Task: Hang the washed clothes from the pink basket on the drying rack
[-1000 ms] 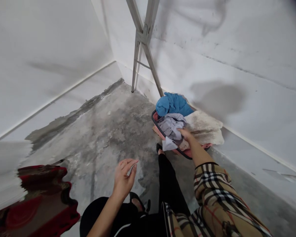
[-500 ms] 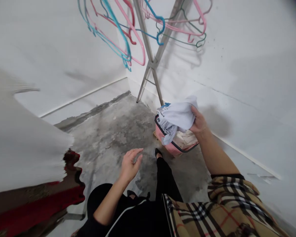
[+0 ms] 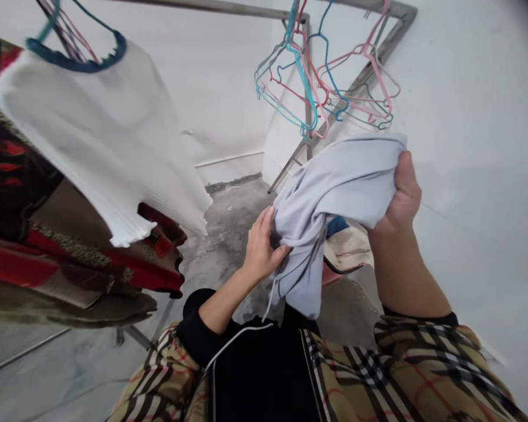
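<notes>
White painted walls and a stained grey concrete floor form the background of the view I follow remotely. Across the top runs a grey metal drying rack, bearing a cluster of thin plastic hangers in turquoise, pink, red and blue. At left hang a white garment with a wavy hem and a red-and-brown patterned garment. Centrally, I see a pale lavender-grey soft cloth, suspended above the floor in front of the body. My right hand grasps its upper right edge, thumb on the near side. My left hand is half curled at its left edge, touching it; I cannot tell whether thumb and fingers pinch it. Below and partly hidden stands a pink plastic basket with a dark rim, holding an off-white cloth and, beside it, a blue cloth.

Risks, as I judge them: the right hand seems to provide the surer hold, so a slackened grip could drop the fabric onto the dirty concrete. Its bunched folds could tighten into a twist if both hands pull unevenly. Raised carelessly, the upper edge could snag the hangers' hooked ends.
</notes>
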Demonstrator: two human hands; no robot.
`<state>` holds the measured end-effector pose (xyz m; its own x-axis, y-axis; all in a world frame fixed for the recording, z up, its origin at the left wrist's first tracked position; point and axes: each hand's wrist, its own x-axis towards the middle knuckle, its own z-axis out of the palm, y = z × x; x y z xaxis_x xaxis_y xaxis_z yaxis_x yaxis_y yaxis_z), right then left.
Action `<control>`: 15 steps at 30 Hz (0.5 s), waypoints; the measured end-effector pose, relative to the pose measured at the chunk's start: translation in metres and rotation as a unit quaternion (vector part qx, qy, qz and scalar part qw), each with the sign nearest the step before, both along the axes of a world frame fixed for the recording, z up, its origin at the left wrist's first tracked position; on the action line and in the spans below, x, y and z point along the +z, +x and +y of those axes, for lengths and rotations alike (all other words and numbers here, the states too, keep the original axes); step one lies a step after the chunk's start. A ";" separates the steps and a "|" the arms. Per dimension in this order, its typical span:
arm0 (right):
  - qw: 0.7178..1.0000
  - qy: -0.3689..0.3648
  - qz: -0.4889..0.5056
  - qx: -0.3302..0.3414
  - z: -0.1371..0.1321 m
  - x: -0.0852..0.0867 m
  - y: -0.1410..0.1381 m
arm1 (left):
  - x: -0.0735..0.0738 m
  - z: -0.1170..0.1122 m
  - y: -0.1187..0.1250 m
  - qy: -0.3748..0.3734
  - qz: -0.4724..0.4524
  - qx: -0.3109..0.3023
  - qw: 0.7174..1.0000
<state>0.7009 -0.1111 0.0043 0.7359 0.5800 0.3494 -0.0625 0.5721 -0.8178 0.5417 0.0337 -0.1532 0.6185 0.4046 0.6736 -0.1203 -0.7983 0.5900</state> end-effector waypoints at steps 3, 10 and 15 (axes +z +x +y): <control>0.999 -0.026 0.023 0.027 0.006 -0.001 -0.014 | 0.016 0.006 -0.017 -0.033 -0.019 -0.006 0.999; 0.991 -0.098 0.075 0.056 0.009 -0.009 -0.020 | 0.066 0.055 -0.052 -0.231 -0.034 -0.043 0.971; 0.989 -0.122 0.050 0.072 0.013 -0.019 -0.018 | 0.095 0.082 -0.065 -0.301 -0.011 -0.033 0.953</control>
